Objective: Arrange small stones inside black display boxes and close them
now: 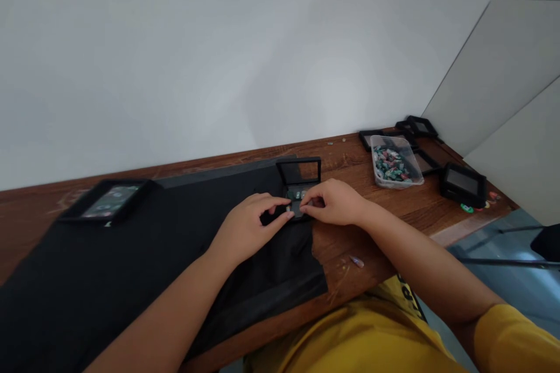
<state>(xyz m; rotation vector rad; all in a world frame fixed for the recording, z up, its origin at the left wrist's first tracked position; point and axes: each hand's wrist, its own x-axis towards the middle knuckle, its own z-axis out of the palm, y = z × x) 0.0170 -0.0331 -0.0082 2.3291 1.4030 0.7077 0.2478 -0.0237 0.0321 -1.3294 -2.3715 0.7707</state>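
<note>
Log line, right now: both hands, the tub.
left hand: at open black case, left side | right hand: at case, right side | clear tub: small pieces inside, right of hands

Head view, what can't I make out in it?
In the head view:
Open case: part of its inside is hidden by the left hand and right hand.
Anything in either hand: too small to identify.
Tub: its pieces are too small and heaped to count.
Far-left case: what shows in its window is blurred.
Black object: cut off by the right edge.
</note>
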